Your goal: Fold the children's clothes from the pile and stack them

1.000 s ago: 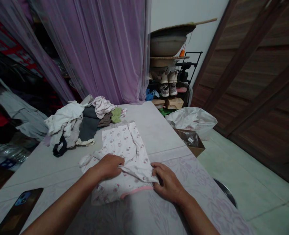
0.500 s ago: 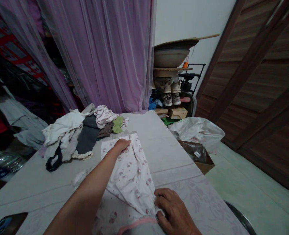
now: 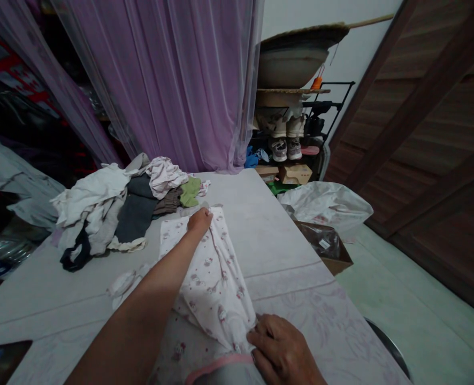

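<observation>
A white printed garment (image 3: 208,272) with a pink-edged opening lies on the pale sheet of the bed or table (image 3: 277,240). My left hand (image 3: 200,219) reaches across to its far end, fingers closed on the cloth near the top edge. At the near right corner, beside the pink trim, my right hand (image 3: 283,345) pinches the fabric between thumb and fingers. My left forearm covers part of the garment's left side.
A pile of clothes (image 3: 96,208) lies at the back left, a phone (image 3: 4,361) at the near left corner. Beyond the right edge are a plastic bag (image 3: 329,206), an open box (image 3: 335,256) and a shoe rack (image 3: 313,128). A purple curtain (image 3: 173,85) hangs behind.
My right hand has closed its fingers onto the garment's near corner. The cloth looks straighter and tauter between my hands. The view has shifted slightly.
</observation>
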`<state>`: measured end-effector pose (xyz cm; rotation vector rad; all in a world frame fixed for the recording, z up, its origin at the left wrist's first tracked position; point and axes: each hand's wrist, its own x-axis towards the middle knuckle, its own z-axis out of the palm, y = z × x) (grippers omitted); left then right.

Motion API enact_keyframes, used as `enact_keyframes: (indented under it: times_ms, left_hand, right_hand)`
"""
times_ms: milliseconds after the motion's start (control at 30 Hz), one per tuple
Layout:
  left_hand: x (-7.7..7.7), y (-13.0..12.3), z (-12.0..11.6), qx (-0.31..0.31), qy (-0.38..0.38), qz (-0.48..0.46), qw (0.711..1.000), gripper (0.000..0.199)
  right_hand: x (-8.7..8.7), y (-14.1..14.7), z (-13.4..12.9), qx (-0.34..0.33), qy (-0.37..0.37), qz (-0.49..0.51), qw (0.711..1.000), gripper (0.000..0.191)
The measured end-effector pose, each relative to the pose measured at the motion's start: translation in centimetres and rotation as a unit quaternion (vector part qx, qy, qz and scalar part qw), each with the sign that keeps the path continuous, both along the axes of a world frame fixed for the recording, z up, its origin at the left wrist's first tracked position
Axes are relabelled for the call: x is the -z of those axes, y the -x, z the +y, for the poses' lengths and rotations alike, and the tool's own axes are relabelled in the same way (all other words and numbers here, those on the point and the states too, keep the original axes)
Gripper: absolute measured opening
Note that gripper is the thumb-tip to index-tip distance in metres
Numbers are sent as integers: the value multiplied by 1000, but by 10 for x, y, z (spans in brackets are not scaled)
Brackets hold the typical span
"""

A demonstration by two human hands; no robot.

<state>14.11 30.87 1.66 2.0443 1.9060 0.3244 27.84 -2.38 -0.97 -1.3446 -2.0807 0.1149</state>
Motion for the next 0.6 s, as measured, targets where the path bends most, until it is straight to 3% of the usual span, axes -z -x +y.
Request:
enact_keyframes:
  times_ms: [300,467,533,600]
  left_hand:
    - [-13,3,-8,5,-36,48,998,30]
    - [-22,12,-20,32,-2,67,997,43]
    - [-27,17,-38,63,13,73,995,45]
    - [-32,25,-65,133,25,65,989,34]
  right_hand:
    - [9,0,-5,12,-56,17,998,24]
    - [6,5,-6,13,43,5,999,12]
    - [-2,5,-7,5,93,4,996,15]
    - [-10,2,-6,-2,124,16,992,19]
